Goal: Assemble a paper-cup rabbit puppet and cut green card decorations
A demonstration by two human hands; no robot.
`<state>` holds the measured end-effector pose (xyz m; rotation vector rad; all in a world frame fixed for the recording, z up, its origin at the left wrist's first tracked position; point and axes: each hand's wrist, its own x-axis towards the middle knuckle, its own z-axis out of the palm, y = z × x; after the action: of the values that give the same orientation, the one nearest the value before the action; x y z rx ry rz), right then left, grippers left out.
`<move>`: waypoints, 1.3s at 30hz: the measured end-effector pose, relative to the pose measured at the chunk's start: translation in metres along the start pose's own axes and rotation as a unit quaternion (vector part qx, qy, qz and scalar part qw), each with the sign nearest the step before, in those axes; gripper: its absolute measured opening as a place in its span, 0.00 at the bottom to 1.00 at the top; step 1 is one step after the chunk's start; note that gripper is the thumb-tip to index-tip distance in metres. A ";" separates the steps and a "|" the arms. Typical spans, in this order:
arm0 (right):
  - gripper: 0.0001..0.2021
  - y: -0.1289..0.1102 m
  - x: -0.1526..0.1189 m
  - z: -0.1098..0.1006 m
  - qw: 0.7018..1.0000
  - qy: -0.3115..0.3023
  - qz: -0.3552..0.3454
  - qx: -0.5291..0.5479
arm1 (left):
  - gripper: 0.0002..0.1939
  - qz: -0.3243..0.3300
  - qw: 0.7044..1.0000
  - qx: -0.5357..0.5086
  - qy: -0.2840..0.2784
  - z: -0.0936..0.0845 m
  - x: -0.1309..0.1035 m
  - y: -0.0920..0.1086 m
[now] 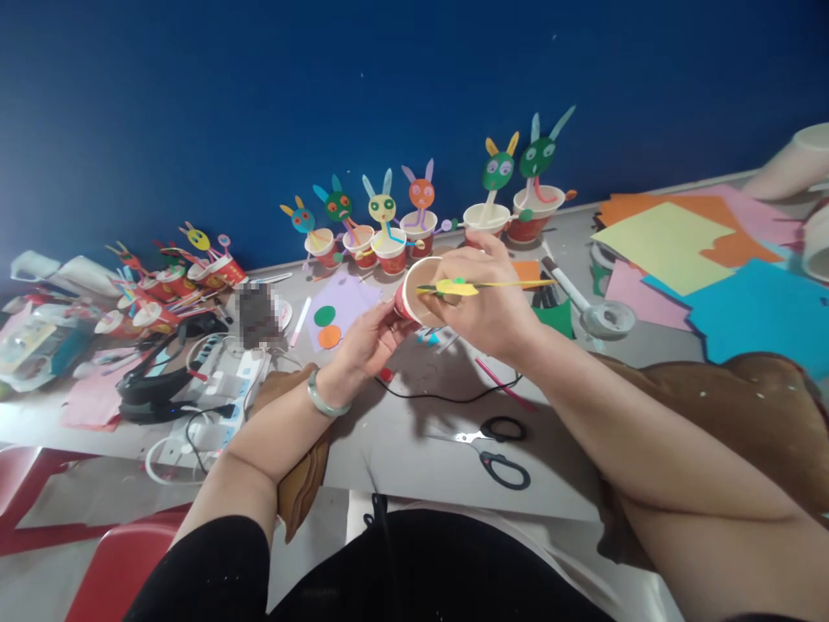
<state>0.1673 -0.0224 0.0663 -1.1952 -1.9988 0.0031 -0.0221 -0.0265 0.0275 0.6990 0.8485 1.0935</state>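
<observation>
My left hand (372, 341) is wrapped round the lower side of a red and white paper cup (402, 298), whose open mouth is tilted toward me and to the right. At the cup's mouth, the pinched fingers of my right hand (483, 298) hold a yellow paper strip (511, 283) with a small green piece on it. The strip's inner end lies over the cup's opening; my fingers partly cover it. Behind the cup stand several finished paper cup figures (390, 250) with round faces and long ears.
Black-handled scissors (483, 441) lie in front of me, with a black cable (446, 398) beyond. Coloured paper (744, 302) and a tape roll (607, 320) are at right; a power strip (237, 397) and headset (152, 380) at left.
</observation>
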 end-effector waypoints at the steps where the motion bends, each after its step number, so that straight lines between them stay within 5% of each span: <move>1: 0.11 -0.002 -0.001 -0.003 1.000 -0.006 0.006 0.006 | 0.06 -0.001 1.000 -0.002 -0.004 -0.001 0.001 0.000; 26: 0.16 0.008 0.000 -0.005 0.993 0.046 0.014 0.103 | 0.04 0.015 0.998 -0.049 0.028 0.014 -0.009 0.010; 39: 0.16 0.006 0.001 -0.001 0.987 0.043 0.019 0.156 | 0.04 0.032 0.999 -0.022 -0.030 0.010 -0.013 0.008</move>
<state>0.1724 -0.0194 0.0655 -1.0137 -1.8207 0.2695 -0.0195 -0.0374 0.0422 0.7236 0.7536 1.1402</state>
